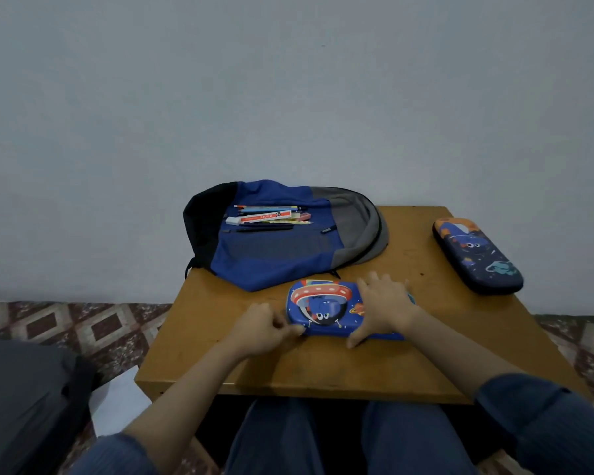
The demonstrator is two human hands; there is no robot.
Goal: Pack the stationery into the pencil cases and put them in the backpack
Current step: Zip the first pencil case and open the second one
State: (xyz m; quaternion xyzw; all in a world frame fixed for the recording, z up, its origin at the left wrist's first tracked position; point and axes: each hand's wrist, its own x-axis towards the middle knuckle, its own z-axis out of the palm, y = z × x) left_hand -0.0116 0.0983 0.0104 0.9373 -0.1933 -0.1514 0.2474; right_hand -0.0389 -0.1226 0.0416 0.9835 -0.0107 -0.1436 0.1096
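Blue pencil case (pixel 323 311) with a flying-saucer print, lying flat and closed near the front middle of the wooden table (pixel 357 368). The left hand (pixel 263 329) meets the case at its near left corner, fingers curled and thumb and fingertips pinched together against the edge; the part pinched is too small to identify. The right hand (pixel 384 308) lies palm-down on the right portion of the case, fingers straight and spread, thumb extended along the near edge, grasping nothing. Just behind the case, the backpack (pixel 271 265) in blue, grey and black lies flat on the far left part of the table, its black end overhanging the edge. On its upper face rests the loose stationery (pixel 268 217): several pens and pencils laid roughly parallel, a white eraser and a long red-and-white box. A second pencil case (pixel 477 257), dark navy with a space print, lies closed near the table's right edge, well apart from both hands. Beyond the table stands a plain pale wall (pixel 288 97); the patterned floor (pixel 83 327) shows on either side, with a white sheet (pixel 117 402) lying on it at the left.
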